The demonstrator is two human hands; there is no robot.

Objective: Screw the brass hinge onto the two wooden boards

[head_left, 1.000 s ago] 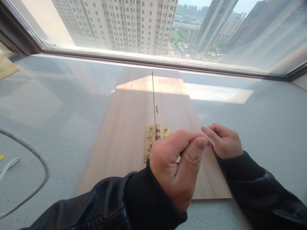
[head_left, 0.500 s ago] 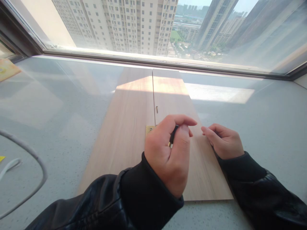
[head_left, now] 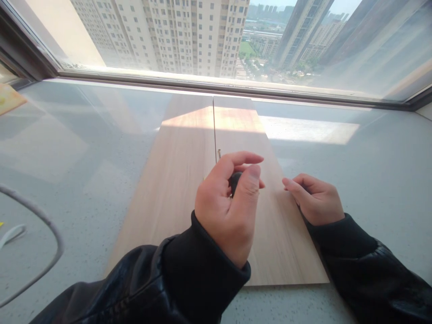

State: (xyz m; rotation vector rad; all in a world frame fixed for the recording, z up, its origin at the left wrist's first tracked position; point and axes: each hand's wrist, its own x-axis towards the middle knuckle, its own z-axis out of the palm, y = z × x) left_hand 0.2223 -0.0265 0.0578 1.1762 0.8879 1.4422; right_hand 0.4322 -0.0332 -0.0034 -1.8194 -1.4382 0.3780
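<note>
Left hand (head_left: 229, 202) shifted forward over the brass hinge, now hiding it, grip closed round a dark tool handle (head_left: 235, 182), right hand (head_left: 312, 200) loosely curled, holding nothing, resting on the right wooden board (head_left: 286, 243), small screw (head_left: 219, 154) by the seam, grey cable (head_left: 50, 225) lying on the bench (head_left: 84, 148) at left.
</note>
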